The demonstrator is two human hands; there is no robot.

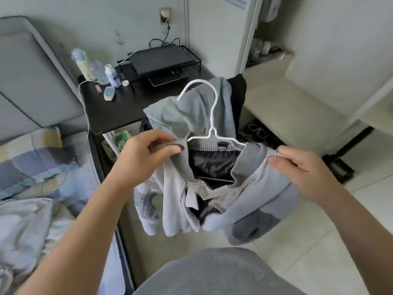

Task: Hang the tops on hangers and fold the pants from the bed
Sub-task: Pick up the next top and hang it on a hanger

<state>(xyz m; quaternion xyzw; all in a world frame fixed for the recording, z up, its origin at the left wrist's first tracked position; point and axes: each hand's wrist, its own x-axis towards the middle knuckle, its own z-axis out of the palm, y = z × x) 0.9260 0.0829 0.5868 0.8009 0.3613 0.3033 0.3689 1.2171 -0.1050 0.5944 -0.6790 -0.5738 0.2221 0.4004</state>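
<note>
White hanger sat inside the grey top, bar running left-right between your hands, held midair right of the bed. Your left hand pinched the collar, your right hand gripped the other shoulder, both equally near.

Standing beside the bed, holding up a grey jacket above the tiled floor. Pinching its ribbed collar with the left hand, gripping the other shoulder with the right hand. Inside the neck a white hanger, hook pointing up, dark lining showing under it. Just behind, another grey top, draped over something hidden. Farther left a black table with bottles and a black box on a stand.
</note>
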